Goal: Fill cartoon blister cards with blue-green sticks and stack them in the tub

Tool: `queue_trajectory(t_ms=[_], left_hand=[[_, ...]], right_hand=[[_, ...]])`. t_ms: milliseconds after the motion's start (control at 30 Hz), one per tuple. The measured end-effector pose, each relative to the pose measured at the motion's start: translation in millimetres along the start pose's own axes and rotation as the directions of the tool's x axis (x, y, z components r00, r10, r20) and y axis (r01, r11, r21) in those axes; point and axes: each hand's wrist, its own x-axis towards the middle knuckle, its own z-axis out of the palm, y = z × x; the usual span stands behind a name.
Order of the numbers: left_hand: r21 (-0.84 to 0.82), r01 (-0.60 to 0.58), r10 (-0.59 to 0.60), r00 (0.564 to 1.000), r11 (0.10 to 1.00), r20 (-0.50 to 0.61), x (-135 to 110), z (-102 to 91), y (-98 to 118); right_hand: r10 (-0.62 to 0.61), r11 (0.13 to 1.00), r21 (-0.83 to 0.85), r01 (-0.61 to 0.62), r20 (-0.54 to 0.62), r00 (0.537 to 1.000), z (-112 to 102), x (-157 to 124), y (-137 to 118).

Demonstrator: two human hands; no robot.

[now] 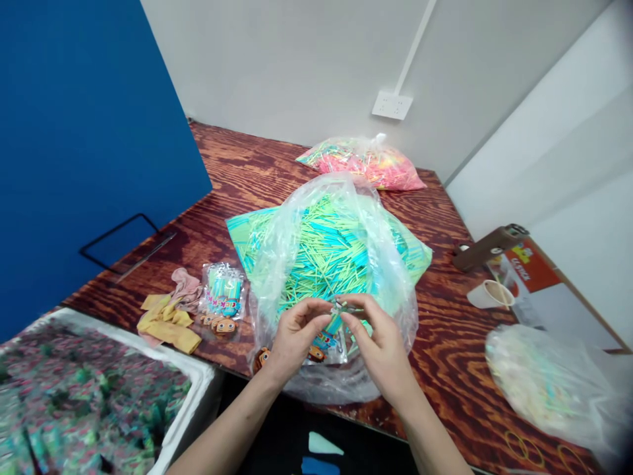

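Observation:
My left hand (pixel 295 338) and my right hand (pixel 374 340) meet at the front of the table, fingers pinched on the top of a small clear printed packet (pixel 330 340) with green and blue sticks in it. Right behind the hands lies a big open clear bag (pixel 336 244) full of loose green and blue sticks. A filled small packet (pixel 225 297) of the same kind lies flat to the left of my left hand.
A dark wood-grain table (pixel 237 171) holds a bag of pink and yellow sticks (pixel 363 161) at the back, yellow and pink cloths (pixel 168 313) at left, and a paper cup (pixel 492 293), a box (pixel 539 284) and another clear bag (pixel 548 382) at right. A white foam box (pixel 195 389) stands lower left.

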Motion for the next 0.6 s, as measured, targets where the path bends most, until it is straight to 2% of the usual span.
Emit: queue_trajectory(t_ms=[100,233,300,367,433,500,600], left_hand=[[-0.011,0.006,-0.006,1.000,1.000,0.003,1,0.5,0],[-0.044,0.033,-0.033,0.999,0.998,0.005,-1,-1.8,-3],[-0.081,0.070,-0.070,0.998,0.994,0.001,-2,-3.0,-2],[-0.117,0.118,-0.112,0.992,0.986,0.059,-3,-3.4,1],[-0.097,0.157,-0.140,0.977,0.983,0.163,-5,-3.3,5],[-0.020,0.161,-0.152,0.963,0.987,0.223,-7,-4.7,11],[0.078,0.148,-0.158,0.977,0.986,0.146,-13,-17.7,22]], right_hand=[[-0.024,0.999,-0.022,0.024,-0.015,1.000,-1,0,-2],[-0.030,0.998,-0.060,0.036,0.090,0.995,-4,3,-2],[-0.045,0.998,-0.050,0.048,0.063,0.997,-4,3,-2],[-0.084,0.994,-0.074,0.085,0.014,0.996,-2,3,-2],[-0.121,0.988,-0.097,0.122,0.018,0.992,3,0,-6],[-0.130,0.989,-0.061,0.135,0.072,0.989,7,-3,-11],[-0.020,0.993,0.121,0.015,0.045,0.999,9,-9,-12]])
